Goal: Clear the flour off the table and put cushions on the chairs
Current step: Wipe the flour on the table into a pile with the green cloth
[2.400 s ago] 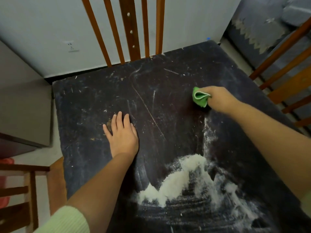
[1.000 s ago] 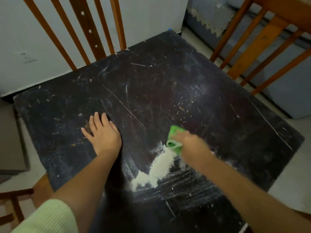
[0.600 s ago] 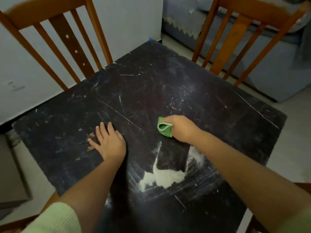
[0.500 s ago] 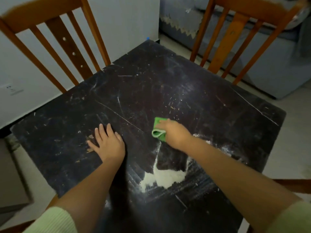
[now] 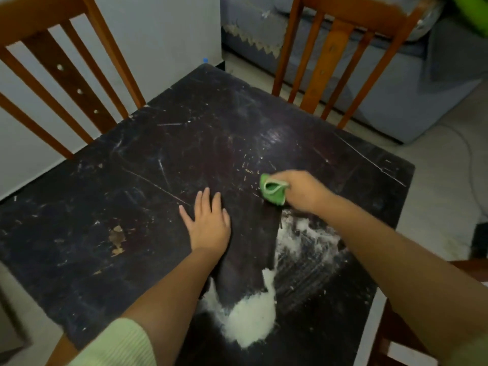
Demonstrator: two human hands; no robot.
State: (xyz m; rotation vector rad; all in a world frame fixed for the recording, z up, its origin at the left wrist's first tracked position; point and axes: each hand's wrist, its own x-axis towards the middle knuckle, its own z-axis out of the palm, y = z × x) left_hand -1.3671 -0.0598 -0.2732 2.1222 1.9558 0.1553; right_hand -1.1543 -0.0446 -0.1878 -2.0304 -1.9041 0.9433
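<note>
Nearest me, close to the front edge of the worktop [image 5: 79, 196], lies the flour [image 5: 250, 320] in a thick white heap; a thinner smear [image 5: 306, 241] of it trails away from the heap, up and to the right, so the mess runs roughly from my body outward toward my right hand [image 5: 303, 191]. Beyond the heap, my left hand [image 5: 208, 228] rests flat on the dark, scratched top with its fingers straight and spread, gripping nothing, just steadying me; it sits left of the smear and farther out than the heap. Farther out again and to the right, my right hand has its fingers curled round a bunched green cloth [image 5: 273, 190], pressed to the wood at the far end of the smear. That is the relation that matters, as I judge it: the flour lies on my side of the cloth, so the next stroke should be a pull toward me along that line, and the right hand is the one placed for it. Past the worktop stand two wooden chairs, one at the left [image 5: 68, 72] and one at the far right [image 5: 340, 56]; I see no cushion on either, though their seats are hidden; behind them is a grey-blue sofa [image 5: 396, 96].
</note>
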